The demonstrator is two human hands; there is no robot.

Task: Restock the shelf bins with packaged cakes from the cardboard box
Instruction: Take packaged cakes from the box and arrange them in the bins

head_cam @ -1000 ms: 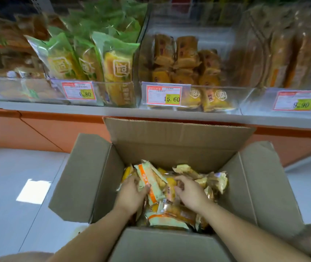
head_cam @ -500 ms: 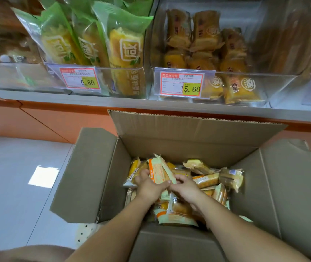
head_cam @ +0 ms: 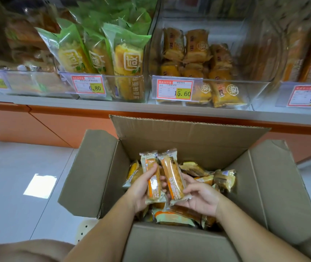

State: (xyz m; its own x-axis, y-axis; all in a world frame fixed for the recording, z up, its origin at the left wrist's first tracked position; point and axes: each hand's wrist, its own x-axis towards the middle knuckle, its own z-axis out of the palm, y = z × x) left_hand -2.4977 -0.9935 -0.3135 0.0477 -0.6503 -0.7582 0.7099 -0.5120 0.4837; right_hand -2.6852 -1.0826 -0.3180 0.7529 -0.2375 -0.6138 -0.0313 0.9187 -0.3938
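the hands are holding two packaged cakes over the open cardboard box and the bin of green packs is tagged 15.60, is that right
Not quite. In the head view the tag on the bin of green packs reads 6.80; 15.60 is on the next bin to the right. The rest stands: the left hand and right hand hold two packaged cakes over the open cardboard box.

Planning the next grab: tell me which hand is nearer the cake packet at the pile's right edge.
Right. The right hand, gripping the right packet, is just beside the edge packet; the left hand, gripping the left packet, sits farther left.
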